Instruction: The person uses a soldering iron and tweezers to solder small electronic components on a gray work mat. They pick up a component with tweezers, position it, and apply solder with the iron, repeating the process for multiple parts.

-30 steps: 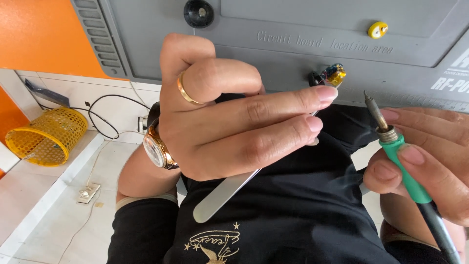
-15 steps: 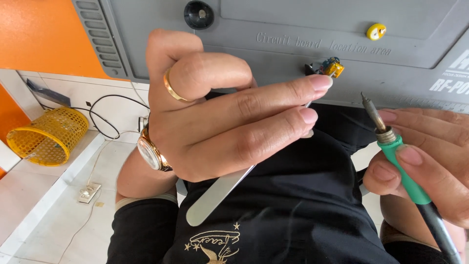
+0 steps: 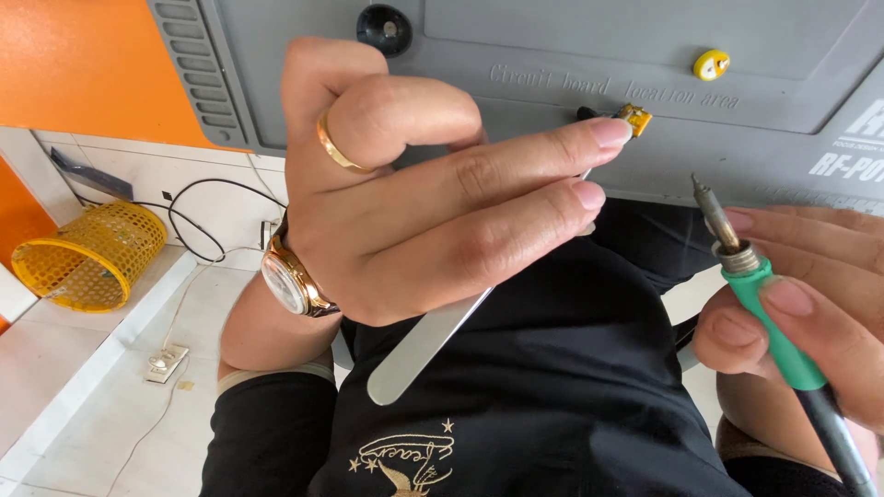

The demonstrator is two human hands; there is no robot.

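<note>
My left hand (image 3: 442, 212) gripped tweezers (image 3: 433, 336) pinching a small yellow component (image 3: 634, 118), my right hand (image 3: 810, 304) clasped the soldering iron (image 3: 764, 304); a slackened pinch risked dropping it.

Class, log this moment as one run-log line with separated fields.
left hand: grips tweezers holding yellow part | right hand: holds soldering iron | grey mat above

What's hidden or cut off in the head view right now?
- Tweezers: the middle is hidden under the left hand.
- Small yellow part: too small to identify.
- Soldering iron: handle cut off by the bottom edge.
- Right hand: cut off by the right edge.
</note>
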